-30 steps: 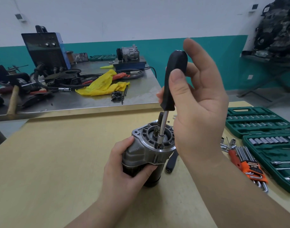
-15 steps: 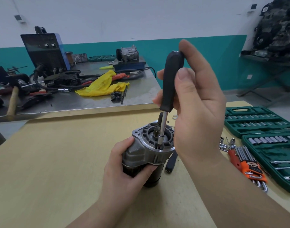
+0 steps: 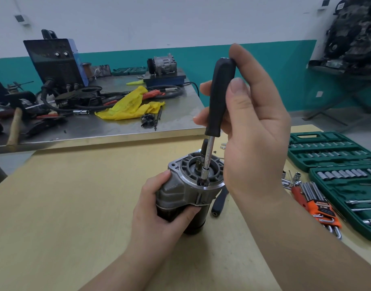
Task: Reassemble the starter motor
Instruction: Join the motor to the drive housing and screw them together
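The starter motor (image 3: 180, 192) stands upright on the wooden table (image 3: 64, 206), grey housing on top, black body below. My left hand (image 3: 157, 208) grips its side. My right hand (image 3: 252, 131) holds the black handle of a socket driver (image 3: 220, 95) between thumb and fingers. The driver's steel shaft runs down to a small socket (image 3: 204, 175) seated in the front rim of the housing face. A dark shaft (image 3: 204, 148) sticks up from the motor's centre.
A second black tool handle (image 3: 219, 203) lies just right of the motor. Green socket cases (image 3: 331, 152), loose sockets (image 3: 289, 179) and an orange hex key set (image 3: 319, 206) fill the right side. Behind, a steel bench (image 3: 117, 127) carries a welder, yellow rag and tools.
My right hand's fingers have shifted round the driver handle, the thumb sliding upward, and the handle has tilted slightly. My left hand and the motor have stayed put.
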A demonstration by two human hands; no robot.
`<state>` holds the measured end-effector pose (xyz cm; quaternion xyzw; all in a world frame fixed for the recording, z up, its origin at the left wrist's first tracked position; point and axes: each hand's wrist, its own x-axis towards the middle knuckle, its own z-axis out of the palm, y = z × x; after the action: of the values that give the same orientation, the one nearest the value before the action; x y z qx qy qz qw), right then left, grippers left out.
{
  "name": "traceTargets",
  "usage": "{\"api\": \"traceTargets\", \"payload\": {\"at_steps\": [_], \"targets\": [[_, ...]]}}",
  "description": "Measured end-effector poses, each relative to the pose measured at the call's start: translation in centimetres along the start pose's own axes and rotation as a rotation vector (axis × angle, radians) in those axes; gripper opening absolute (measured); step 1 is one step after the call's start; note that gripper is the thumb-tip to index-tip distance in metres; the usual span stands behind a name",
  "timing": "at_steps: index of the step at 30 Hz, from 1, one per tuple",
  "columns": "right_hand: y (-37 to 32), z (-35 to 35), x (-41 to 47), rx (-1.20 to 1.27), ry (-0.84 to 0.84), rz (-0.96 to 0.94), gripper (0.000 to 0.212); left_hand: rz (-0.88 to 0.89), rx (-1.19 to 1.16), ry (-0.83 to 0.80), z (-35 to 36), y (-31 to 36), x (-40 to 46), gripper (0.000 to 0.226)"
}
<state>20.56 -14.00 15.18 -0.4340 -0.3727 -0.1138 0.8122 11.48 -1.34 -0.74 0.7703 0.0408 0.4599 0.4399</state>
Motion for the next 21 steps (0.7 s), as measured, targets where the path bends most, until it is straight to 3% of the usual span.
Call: {"api": "traceTargets", "payload": {"at_steps": [8, 14, 21], "targets": [[0.19, 0.45, 0.17, -0.08, 0.012, -0.057, 0.038, -0.018, -0.04, -0.001, -0.06, -0.09, 0.05, 0.08], [-0.14, -0.12, -0.02, 0.028, -0.037, 0.012, 0.036, 0.006, -0.012, -0.008, -0.02, 0.05, 0.02, 0.082], [-0.06, 0.46, 0.05, -0.087, -0.022, -0.065, 0.04, -0.023, -0.027, 0.002, -0.03, 0.2, -0.08, 0.08]]}}
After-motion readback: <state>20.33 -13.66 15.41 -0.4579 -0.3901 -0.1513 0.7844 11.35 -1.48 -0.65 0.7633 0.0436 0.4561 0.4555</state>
